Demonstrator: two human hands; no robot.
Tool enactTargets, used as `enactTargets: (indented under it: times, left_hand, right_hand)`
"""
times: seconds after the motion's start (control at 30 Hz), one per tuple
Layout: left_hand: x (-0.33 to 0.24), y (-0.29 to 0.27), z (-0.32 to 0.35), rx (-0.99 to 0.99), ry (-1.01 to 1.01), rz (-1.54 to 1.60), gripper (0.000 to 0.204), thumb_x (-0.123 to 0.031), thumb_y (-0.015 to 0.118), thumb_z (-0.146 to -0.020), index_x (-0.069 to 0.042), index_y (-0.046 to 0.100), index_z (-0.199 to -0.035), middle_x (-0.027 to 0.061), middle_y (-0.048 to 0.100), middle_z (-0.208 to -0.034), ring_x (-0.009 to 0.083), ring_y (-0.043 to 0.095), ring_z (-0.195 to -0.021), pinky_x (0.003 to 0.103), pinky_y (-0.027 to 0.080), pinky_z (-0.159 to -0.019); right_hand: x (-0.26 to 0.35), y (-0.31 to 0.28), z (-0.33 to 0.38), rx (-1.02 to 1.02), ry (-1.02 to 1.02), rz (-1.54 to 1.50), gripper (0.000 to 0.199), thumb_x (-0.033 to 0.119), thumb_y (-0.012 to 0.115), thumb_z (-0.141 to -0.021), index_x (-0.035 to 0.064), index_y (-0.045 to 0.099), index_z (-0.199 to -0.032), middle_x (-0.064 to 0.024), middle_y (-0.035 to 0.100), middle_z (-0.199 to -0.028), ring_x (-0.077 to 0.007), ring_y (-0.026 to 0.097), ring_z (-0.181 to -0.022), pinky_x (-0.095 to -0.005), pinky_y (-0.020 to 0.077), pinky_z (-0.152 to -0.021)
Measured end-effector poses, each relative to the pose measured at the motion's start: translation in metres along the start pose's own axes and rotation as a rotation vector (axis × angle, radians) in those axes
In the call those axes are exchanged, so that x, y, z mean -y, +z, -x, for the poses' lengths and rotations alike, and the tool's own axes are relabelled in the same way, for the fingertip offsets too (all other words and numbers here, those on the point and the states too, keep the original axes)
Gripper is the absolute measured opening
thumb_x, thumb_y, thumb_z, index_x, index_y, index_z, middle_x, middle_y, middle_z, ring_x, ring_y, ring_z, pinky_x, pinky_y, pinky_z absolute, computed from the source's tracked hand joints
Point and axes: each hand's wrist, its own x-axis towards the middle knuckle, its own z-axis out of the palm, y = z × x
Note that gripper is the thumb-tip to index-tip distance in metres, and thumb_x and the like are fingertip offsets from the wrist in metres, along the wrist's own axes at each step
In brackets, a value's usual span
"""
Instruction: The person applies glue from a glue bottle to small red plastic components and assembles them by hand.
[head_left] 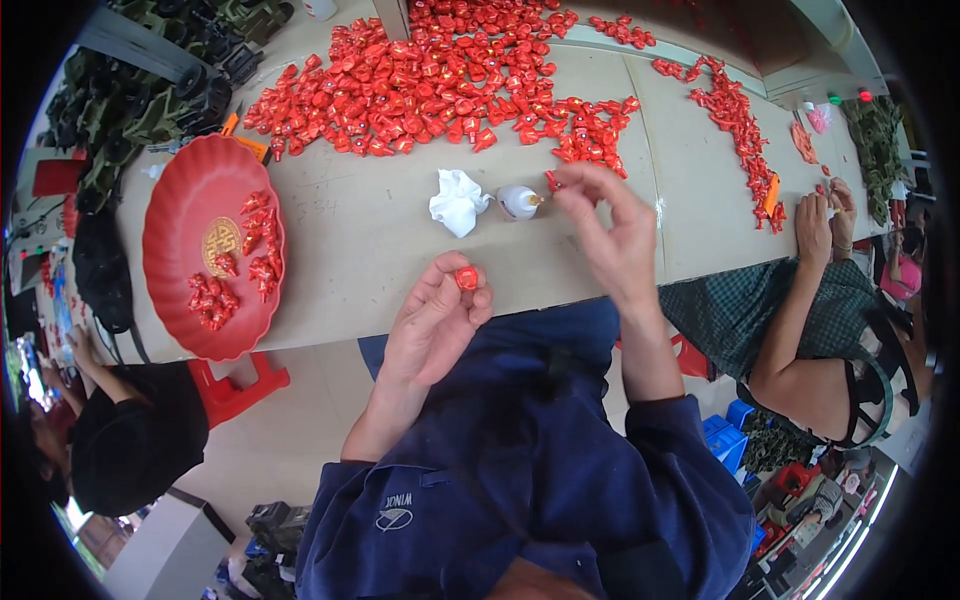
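Observation:
Over the table's near edge, my left hand (pixel 440 315) is closed on a small red plastic piece (pixel 466 278), held up between thumb and fingers with a round end facing up. My right hand (pixel 612 235) reaches over the table to the right, its thumb and forefinger closing on another small red figure piece (pixel 553 181) at the pile's near edge. Just left of those fingertips is a small white glue bottle (pixel 517 202) with a yellowish nozzle. A crumpled white tissue (pixel 459 203) lies beside the bottle.
A large pile of red figure pieces (pixel 400 85) covers the far table. On the left a red scalloped tray (pixel 170 270) holds several assembled red figures (pixel 262 240). To the right runs a strip of red pieces (pixel 735 115), where a co-worker's hands (pixel 815 225) are busy.

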Motion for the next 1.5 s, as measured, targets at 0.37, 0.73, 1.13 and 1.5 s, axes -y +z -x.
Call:
enactTargets:
  times: [0.37, 0.73, 1.13, 1.5]
  left_hand:
    - [-0.002, 0.000, 0.003, 0.004, -0.011, -0.046, 0.017, -0.017, 0.046, -0.092, -0.009, 0.052, -0.106, 0.0038, 0.054, -0.092, 0.0143, 0.048, -0.080, 0.025, 0.036, -0.065]
    - [-0.002, 0.002, -0.004, 0.006, -0.026, -0.061, 0.016, -0.016, 0.047, -0.092, -0.008, 0.052, -0.105, 0.0039, 0.053, -0.092, 0.0145, 0.048, -0.079, 0.026, 0.036, -0.065]
    - [-0.002, 0.003, -0.004, -0.011, -0.027, -0.075, 0.016, -0.015, 0.048, -0.091, -0.007, 0.052, -0.105, 0.0044, 0.054, -0.091, 0.0146, 0.049, -0.078, 0.026, 0.037, -0.065]
    - [0.001, 0.010, -0.007, -0.047, 0.006, -0.161, 0.018, -0.012, 0.049, -0.090, -0.006, 0.052, -0.106, 0.0076, 0.054, -0.095, 0.0139, 0.047, -0.079, 0.025, 0.037, -0.066]
  right_hand:
    - [-0.013, -0.011, -0.094, 0.097, -0.328, 0.615, 0.012, 0.003, 0.060, -0.076, -0.0009, 0.063, -0.086, -0.0114, 0.062, -0.077, -0.0238, 0.057, -0.066, -0.0330, 0.0462, -0.066]
    - [-0.023, -0.013, -0.141, 0.174, -0.005, 0.502, 0.019, 0.011, 0.066, -0.075, 0.0017, 0.065, -0.091, -0.0071, 0.060, -0.070, -0.0125, 0.055, -0.063, -0.0294, 0.0450, -0.061]
    - [-0.015, -0.023, -0.151, 0.377, 0.029, 0.641, 0.015, 0.010, 0.066, -0.074, 0.0008, 0.063, -0.085, -0.0039, 0.059, -0.069, -0.0107, 0.053, -0.065, -0.0271, 0.0444, -0.060]
    - [0.029, -0.043, -0.048, 0.242, 0.106, -0.187, 0.013, 0.000, 0.065, -0.075, -0.0030, 0.065, -0.088, -0.0069, 0.064, -0.079, -0.0092, 0.060, -0.073, -0.0206, 0.0476, -0.064]
